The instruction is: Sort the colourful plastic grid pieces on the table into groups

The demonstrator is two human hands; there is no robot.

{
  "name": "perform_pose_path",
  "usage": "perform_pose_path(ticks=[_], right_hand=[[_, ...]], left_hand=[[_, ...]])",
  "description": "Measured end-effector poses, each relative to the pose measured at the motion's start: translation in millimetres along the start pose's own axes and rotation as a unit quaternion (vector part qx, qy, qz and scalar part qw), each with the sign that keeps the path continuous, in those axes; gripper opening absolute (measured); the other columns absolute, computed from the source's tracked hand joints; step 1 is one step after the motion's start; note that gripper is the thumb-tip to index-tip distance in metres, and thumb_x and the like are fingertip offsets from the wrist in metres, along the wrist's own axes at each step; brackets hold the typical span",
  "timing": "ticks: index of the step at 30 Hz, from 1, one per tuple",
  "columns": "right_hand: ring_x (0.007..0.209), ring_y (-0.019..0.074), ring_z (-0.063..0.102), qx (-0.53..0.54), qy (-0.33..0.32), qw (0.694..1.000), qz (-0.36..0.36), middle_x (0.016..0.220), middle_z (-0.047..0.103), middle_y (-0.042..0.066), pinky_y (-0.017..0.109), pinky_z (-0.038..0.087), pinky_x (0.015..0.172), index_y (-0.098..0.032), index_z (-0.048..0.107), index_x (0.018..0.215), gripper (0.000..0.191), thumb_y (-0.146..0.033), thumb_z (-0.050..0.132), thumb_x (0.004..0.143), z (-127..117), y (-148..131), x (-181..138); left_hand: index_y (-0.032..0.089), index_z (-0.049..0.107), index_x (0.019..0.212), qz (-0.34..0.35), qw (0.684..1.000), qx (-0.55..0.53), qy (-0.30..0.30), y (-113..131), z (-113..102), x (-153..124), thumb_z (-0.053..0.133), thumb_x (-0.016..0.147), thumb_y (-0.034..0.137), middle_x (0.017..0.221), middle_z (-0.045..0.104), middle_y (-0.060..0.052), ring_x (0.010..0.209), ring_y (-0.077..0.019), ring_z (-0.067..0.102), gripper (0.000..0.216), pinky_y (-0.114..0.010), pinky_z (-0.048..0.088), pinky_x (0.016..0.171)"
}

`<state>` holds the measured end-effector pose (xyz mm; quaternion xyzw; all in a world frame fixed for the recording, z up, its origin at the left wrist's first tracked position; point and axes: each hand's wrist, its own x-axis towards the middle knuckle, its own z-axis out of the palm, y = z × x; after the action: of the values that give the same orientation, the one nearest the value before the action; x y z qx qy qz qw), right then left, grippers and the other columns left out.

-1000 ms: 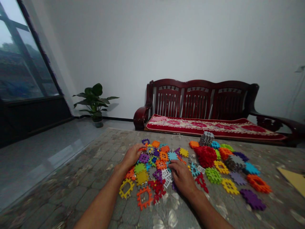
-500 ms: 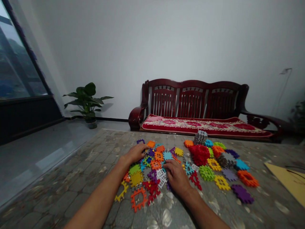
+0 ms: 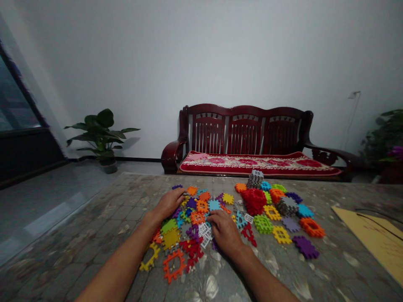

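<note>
Laying the left hand (image 3: 168, 203) palm-down on the far left edge of a heap of coloured plastic tiles (image 3: 192, 212) near the middle of the table (image 3: 94, 235), fingers bent over the pieces and hiding the palm side; cannot tell whether clasping a tile or merely touching.

Resting the right hand (image 3: 223, 230) flat on the near right side of the same heap, fingers slack and slightly spread, fingertips touching a white grid tile (image 3: 204, 237), gripping nothing visible.

Framing between the two forearms an orange frame tile (image 3: 172, 266), with a yellow frame tile (image 3: 148, 259) just beside the left forearm.

Working well apart from a red clump of joined tiles (image 3: 253, 200) on the right, a grey block (image 3: 254, 180) behind it, a second grey block (image 3: 287, 205) further right, and loose green, yellow, purple and orange pieces lying flat around them.

Sharing the table with a yellow sheet (image 3: 374, 237) at the right edge.

Facing a dark wooden bench (image 3: 245, 130) bearing a red cushion (image 3: 258, 164), and a potted plant (image 3: 100, 132) on the floor at left.
</note>
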<state>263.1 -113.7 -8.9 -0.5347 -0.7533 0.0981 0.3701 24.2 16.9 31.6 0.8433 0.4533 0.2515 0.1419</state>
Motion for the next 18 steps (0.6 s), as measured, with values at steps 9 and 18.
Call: perform_pose_path(ticks=[9,18], right_hand=[[0.106,0.0220,0.060,0.006,0.003,1.000,-0.004,0.111,0.069,0.007,0.037,0.046,0.096,-0.023,0.073,0.098,0.035,-0.003,0.049,0.081,1,0,0],[0.105,0.0216,0.060,0.003,0.002,1.000,-0.008,0.108,0.070,0.007,0.036,0.046,0.095,-0.022,0.072,0.096,0.034,-0.003,0.049,0.082,1,1,1]], left_hand=[[0.021,0.070,0.101,-0.038,0.988,-0.150,0.021,19,-6,6,0.050,0.084,0.033,0.096,0.074,-0.003,0.091,-0.0219,0.065,0.029,-0.032,0.049,0.088],[0.015,0.067,0.098,-0.160,0.937,-0.301,0.074,13,-7,10,0.060,0.076,0.044,0.076,0.068,0.000,0.077,-0.0194,0.064,0.037,-0.029,0.051,0.072]])
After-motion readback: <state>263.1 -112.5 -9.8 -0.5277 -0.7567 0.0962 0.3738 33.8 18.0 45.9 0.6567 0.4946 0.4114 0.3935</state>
